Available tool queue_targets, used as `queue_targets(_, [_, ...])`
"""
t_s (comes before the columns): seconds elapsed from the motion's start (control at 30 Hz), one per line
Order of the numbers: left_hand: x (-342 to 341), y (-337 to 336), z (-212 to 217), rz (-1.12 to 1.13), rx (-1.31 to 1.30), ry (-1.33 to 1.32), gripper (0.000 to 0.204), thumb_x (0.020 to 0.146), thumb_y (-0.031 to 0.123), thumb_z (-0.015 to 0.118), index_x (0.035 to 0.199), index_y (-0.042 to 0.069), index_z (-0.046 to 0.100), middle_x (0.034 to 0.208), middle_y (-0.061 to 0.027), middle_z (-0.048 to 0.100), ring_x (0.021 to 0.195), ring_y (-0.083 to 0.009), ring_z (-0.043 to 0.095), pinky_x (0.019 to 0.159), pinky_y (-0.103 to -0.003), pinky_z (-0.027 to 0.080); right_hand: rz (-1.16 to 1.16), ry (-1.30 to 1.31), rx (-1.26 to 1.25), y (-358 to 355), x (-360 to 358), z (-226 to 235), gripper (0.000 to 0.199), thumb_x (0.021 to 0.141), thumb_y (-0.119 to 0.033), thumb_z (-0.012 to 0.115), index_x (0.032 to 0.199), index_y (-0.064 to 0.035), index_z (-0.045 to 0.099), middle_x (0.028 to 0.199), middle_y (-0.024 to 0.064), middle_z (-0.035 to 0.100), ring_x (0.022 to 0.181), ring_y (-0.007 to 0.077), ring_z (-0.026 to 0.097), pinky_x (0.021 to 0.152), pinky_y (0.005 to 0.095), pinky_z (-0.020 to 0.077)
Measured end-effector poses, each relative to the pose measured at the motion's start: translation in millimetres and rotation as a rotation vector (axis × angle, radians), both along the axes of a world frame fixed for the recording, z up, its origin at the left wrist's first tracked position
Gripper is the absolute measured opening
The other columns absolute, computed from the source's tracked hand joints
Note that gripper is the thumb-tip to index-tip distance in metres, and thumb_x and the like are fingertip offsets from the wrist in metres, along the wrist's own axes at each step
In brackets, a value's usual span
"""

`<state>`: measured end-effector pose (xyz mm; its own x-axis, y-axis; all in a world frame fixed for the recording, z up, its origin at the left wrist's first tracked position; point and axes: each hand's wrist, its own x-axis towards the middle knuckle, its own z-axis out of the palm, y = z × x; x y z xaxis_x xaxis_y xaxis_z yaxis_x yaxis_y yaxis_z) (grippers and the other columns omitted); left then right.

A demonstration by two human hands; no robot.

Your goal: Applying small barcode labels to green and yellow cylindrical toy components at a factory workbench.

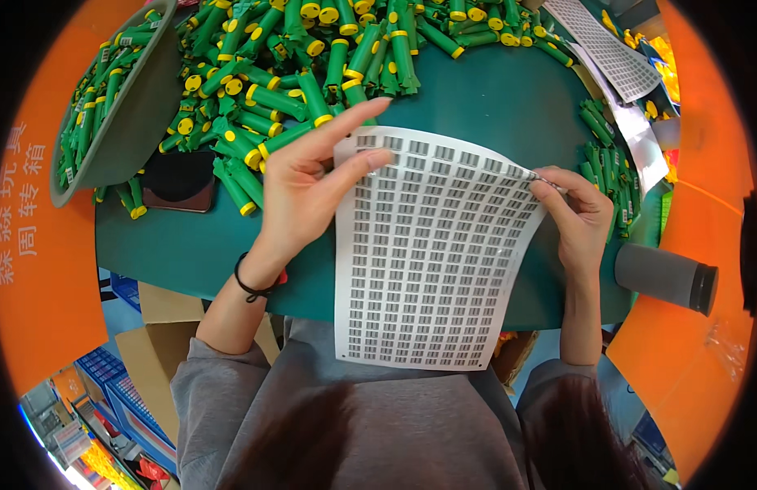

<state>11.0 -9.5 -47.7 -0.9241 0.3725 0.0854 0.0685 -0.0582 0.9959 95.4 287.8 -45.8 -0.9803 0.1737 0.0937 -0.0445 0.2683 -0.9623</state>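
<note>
A white sheet of small barcode labels [427, 261] hangs curved in front of me, over the table's near edge and my lap. My left hand [313, 175] is at its upper left corner, thumb lying across the printed face. The index finger stretches out above the top edge, and the other fingers are mostly hidden. At the upper right corner, my right hand [578, 208] pinches the sheet between thumb and fingers, bending the paper there. Beyond the sheet lies a large pile of green tubes with yellow ends [313, 57].
A grey tub [125, 139] of labelled green tubes leans at the left, by a dark phone-like object [178, 184]. Right of the green table [493, 90] lie a row of green pieces [611, 180], more label sheets [611, 57] and a grey tumbler [664, 278]. A cardboard box [154, 359] stands below.
</note>
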Motion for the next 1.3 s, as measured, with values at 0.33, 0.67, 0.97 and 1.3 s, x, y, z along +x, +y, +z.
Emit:
queue_targets(0.33, [14, 21, -19, -0.11, -0.033, 0.105, 0.035, 0.088, 0.005, 0.071, 0.123, 0.004, 0.068, 0.113, -0.007, 0.073, 0.091, -0.0094, 0.07, 0.081, -0.024, 0.055, 0.179, 0.223, 0.482, -56, -14, 8, 0.025, 0.081, -0.006, 0.077, 0.105, -0.0023, 0.072, 0.107, 0.0121, 0.07, 0.092, 0.0197, 0.067, 0.08, 0.0295, 0.0529])
queue_targets(0.67, [13, 14, -8, -0.268, 0.032, -0.073, 0.032, 0.09, -0.002, 0.068, 0.121, -0.003, 0.066, 0.106, -0.01, 0.072, 0.093, -0.0112, 0.068, 0.082, -0.023, 0.056, 0.294, 0.126, 0.423, -50, -15, 12, 0.015, 0.08, 0.0, 0.076, 0.095, -0.0011, 0.075, 0.083, 0.0081, 0.072, 0.078, 0.0156, 0.066, 0.068, 0.0264, 0.0503])
queue_targets(0.97, [13, 21, -10, -0.183, 0.099, -0.011, 0.029, 0.087, -0.001, 0.072, 0.116, 0.001, 0.07, 0.106, -0.0093, 0.072, 0.096, -0.0117, 0.067, 0.083, -0.025, 0.056, 0.193, 0.238, 0.42, -67, -12, 11, 0.019, 0.08, 0.001, 0.076, 0.099, -0.0004, 0.074, 0.087, 0.0083, 0.071, 0.078, 0.0124, 0.064, 0.066, 0.024, 0.0494])
queue_targets(1.3, [6, 11, -18, -0.182, -0.185, 0.467, 0.025, 0.083, 0.001, 0.075, 0.108, 0.003, 0.074, 0.104, -0.0103, 0.072, 0.09, -0.0156, 0.068, 0.076, -0.026, 0.054, 0.279, 0.052, 0.509, -59, -20, 17, 0.01, 0.084, -0.002, 0.072, 0.094, -0.0011, 0.072, 0.086, 0.0067, 0.069, 0.083, 0.0146, 0.061, 0.07, 0.026, 0.0466])
